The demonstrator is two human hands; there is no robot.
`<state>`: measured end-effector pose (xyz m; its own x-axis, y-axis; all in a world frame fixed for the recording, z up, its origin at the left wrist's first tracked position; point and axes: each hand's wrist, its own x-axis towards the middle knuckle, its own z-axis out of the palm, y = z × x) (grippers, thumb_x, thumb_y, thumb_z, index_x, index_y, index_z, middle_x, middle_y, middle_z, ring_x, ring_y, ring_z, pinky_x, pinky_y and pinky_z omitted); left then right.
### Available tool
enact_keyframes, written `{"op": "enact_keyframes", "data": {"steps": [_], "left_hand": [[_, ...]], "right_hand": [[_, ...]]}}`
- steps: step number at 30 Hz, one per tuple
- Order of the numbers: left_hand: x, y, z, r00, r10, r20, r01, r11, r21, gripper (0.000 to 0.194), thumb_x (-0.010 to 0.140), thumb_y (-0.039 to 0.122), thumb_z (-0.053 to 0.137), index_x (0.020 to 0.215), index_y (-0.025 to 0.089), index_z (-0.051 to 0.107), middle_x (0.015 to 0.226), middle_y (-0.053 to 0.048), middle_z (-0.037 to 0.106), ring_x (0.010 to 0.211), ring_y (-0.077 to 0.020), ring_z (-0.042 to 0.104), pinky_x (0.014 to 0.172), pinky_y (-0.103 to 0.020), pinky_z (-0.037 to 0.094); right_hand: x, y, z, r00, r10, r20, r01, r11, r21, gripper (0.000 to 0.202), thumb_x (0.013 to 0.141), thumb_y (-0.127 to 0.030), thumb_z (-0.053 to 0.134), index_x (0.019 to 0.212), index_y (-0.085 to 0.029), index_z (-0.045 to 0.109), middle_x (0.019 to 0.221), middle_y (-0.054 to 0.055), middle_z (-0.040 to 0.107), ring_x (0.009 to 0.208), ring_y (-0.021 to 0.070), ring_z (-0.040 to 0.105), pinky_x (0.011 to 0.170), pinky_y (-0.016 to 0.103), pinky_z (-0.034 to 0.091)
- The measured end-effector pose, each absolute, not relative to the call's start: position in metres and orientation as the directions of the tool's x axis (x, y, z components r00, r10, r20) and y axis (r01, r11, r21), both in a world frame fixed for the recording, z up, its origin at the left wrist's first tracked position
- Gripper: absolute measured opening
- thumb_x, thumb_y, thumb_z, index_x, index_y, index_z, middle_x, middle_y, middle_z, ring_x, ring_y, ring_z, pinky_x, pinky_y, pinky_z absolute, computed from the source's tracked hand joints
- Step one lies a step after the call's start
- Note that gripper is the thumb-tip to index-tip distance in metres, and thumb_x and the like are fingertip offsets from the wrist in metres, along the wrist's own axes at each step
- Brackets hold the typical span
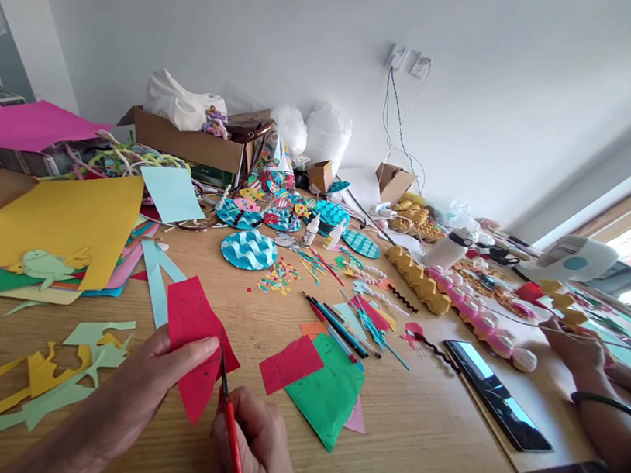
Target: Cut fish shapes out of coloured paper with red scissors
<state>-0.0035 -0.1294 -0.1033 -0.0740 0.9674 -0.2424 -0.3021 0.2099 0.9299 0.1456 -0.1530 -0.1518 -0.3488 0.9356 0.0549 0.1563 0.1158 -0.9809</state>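
Observation:
My left hand (171, 369) pinches a sheet of red paper (190, 313) with faint drawn lines, its thumb lying on top. In my right hand (257, 440) are red-handled scissors (231, 444), their dark blades at the right part of the red paper. Right of my hands, a smaller red piece (291, 364) overlaps green paper (328, 395) with drawn outlines. Pencils and pens (338, 326) lie just above these. Light green paper scraps (58, 396) and yellow cut scraps (40, 378) spread to the left of my left hand.
A large yellow sheet (59, 220) tops stacked paper on the left. Wavy blue discs (249, 249), glue bottles (310, 230) and confetti (280, 275) lie mid-table. On the right are a phone (498, 395), egg-carton strips (418, 281) and another person's hands (575, 351). Boxes (187, 146) stand behind.

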Motion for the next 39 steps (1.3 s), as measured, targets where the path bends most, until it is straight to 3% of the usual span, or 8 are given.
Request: {"op": "enact_keyframes", "data": {"steps": [6,16,27,33,39], "left_hand": [[-0.003,-0.128,-0.104,-0.108,0.963,-0.247,-0.308,0.204,0.929,0.015,0.060,0.027,0.080,0.062,0.020,0.066,0.057,0.006,0.067,0.062,-0.0147,0.056,0.060,-0.023,0.047],[0.004,-0.134,-0.101,-0.107,0.951,-0.292,-0.327,0.243,0.913,0.018,0.059,0.028,0.079,0.062,0.021,0.063,0.055,0.007,0.067,0.057,-0.0135,0.055,0.054,-0.022,0.046],[0.008,-0.134,-0.102,-0.137,0.944,-0.301,-0.331,0.242,0.912,0.017,0.059,0.028,0.079,0.064,0.022,0.064,0.057,0.008,0.068,0.062,-0.0153,0.059,0.058,-0.022,0.047],[0.007,-0.135,-0.107,-0.117,0.948,-0.296,-0.347,0.240,0.907,0.018,0.059,0.030,0.081,0.066,0.020,0.068,0.062,0.006,0.071,0.067,-0.0155,0.059,0.062,-0.022,0.048],[0.005,-0.138,-0.109,-0.120,0.941,-0.317,-0.375,0.253,0.892,0.019,0.058,0.032,0.082,0.066,0.021,0.069,0.061,0.006,0.072,0.067,-0.0153,0.059,0.061,-0.021,0.050]], "right_hand": [[0.144,-0.155,-0.154,-0.358,0.934,0.001,0.121,0.047,-0.992,0.055,0.087,-0.068,0.043,0.061,-0.020,0.041,0.053,-0.004,0.037,0.047,0.0084,0.035,0.041,0.019,0.027],[0.135,-0.159,-0.155,-0.389,0.906,-0.170,-0.105,-0.227,-0.968,0.065,0.067,-0.086,0.049,0.062,-0.021,0.043,0.039,-0.009,0.037,0.032,0.0053,0.028,0.032,0.016,0.023],[0.133,-0.165,-0.157,-0.373,0.898,-0.232,-0.214,-0.327,-0.921,0.066,0.062,-0.085,0.057,0.070,-0.019,0.049,0.046,-0.008,0.043,0.037,0.0048,0.031,0.036,0.017,0.023],[0.131,-0.167,-0.157,-0.344,0.920,-0.187,-0.257,-0.284,-0.924,0.064,0.065,-0.082,0.058,0.069,-0.019,0.053,0.046,-0.007,0.040,0.041,0.0070,0.037,0.040,0.018,0.026],[0.131,-0.166,-0.161,-0.356,0.922,-0.153,-0.279,-0.261,-0.924,0.061,0.068,-0.080,0.058,0.067,-0.019,0.050,0.043,-0.010,0.034,0.036,0.0050,0.029,0.035,0.017,0.022]]}}
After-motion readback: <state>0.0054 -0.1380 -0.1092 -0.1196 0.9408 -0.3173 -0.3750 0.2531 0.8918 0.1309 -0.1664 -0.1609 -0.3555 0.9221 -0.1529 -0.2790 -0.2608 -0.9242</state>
